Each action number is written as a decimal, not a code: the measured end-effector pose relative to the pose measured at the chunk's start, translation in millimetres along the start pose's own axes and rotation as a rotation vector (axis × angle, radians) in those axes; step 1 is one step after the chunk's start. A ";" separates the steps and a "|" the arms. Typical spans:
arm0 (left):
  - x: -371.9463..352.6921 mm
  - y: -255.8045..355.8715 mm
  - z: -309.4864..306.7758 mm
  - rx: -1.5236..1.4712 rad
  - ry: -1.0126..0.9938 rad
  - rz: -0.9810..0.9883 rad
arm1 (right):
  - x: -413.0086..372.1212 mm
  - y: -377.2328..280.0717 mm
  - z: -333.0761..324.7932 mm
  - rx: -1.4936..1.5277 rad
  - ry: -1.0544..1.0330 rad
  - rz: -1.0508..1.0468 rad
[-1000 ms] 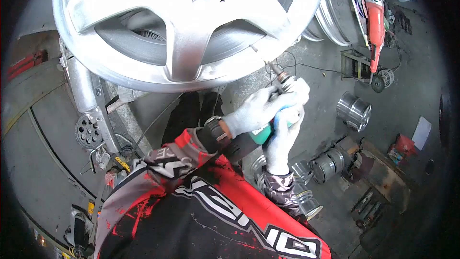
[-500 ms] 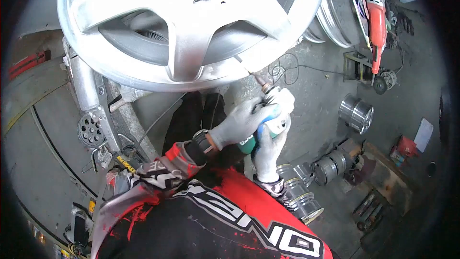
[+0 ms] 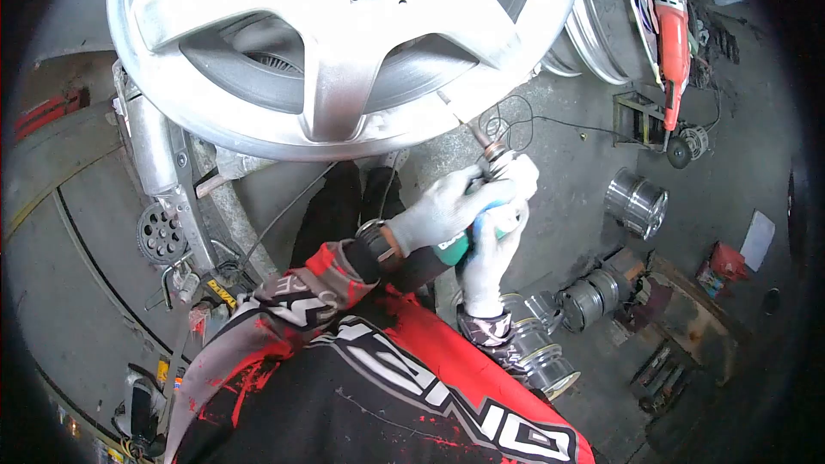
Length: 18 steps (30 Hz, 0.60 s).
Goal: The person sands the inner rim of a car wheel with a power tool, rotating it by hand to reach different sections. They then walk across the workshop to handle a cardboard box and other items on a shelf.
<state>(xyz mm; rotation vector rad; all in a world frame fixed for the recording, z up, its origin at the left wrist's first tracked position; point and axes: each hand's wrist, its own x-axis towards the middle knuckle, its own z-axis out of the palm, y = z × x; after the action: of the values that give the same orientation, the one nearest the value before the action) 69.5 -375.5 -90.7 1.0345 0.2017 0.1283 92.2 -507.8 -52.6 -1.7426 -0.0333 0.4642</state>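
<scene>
A large silver five-spoke alloy wheel (image 3: pixel 339 77) fills the top of the view, mounted face up towards me. Both my gloved hands are closed on a green die grinder (image 3: pixel 452 248) below the rim's lower right. My left hand (image 3: pixel 440 209), with a watch at its wrist, wraps the front of the body from the left. From the right and below, my right hand (image 3: pixel 488 271) grips the same tool. The grinder's thin shaft (image 3: pixel 471 127) points up to the left, its tip over the lower right lip; whether it touches cannot be made out.
A metal stand arm with a perforated disc (image 3: pixel 161 235) is at left. To the right are a red angle polisher (image 3: pixel 673 56) with a purple disc, a loose polished wheel (image 3: pixel 637 203), stacked rims (image 3: pixel 591 301) and a black cable (image 3: pixel 563 123) on the floor.
Both hands and the die grinder have shifted slightly up and right. The shaft tip has moved a little up and right along the rim.
</scene>
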 end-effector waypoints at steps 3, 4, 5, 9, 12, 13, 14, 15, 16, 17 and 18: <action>-14.4 2.2 -2.0 -0.093 0.050 -0.168 | -10.1 9.6 2.2 -0.052 -0.041 -0.023; -16.1 2.9 -1.4 -0.124 0.066 -0.217 | -11.2 8.7 3.9 -0.036 -0.047 -0.020; -17.1 3.2 -1.4 -0.156 0.084 -0.265 | -11.9 7.9 5.0 -0.020 -0.056 -0.017; -8.5 -2.3 -4.8 0.226 0.015 0.064 | -2.2 3.7 3.3 -0.049 -0.022 -0.013; -10.2 -1.1 -5.1 0.432 0.032 0.216 | -3.9 6.2 5.5 0.093 0.023 0.019; -12.6 -3.6 -5.6 0.260 0.030 0.085 | -6.6 8.9 5.0 0.059 -0.015 0.005; -15.3 -4.6 -5.6 0.087 0.026 -0.047 | -9.8 11.0 4.7 0.027 -0.052 -0.009; -17.3 -0.2 -4.7 0.090 0.025 -0.049 | -12.5 12.5 5.0 0.030 -0.050 -0.008; -19.8 4.9 -2.9 -0.025 0.068 -0.141 | -15.3 13.6 5.0 0.027 -0.053 0.010; -20.7 11.1 -1.8 -0.141 0.113 -0.231 | -16.6 13.8 4.7 0.023 -0.057 0.027; -19.6 18.8 -2.6 -0.082 0.116 -0.266 | -14.7 8.5 4.7 -0.007 -0.062 0.030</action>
<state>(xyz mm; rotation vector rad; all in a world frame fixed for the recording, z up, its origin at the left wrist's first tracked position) 49.6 -367.7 -73.8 0.9107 0.4338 -0.0442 75.2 -509.3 -57.1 -1.7375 -0.0533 0.5404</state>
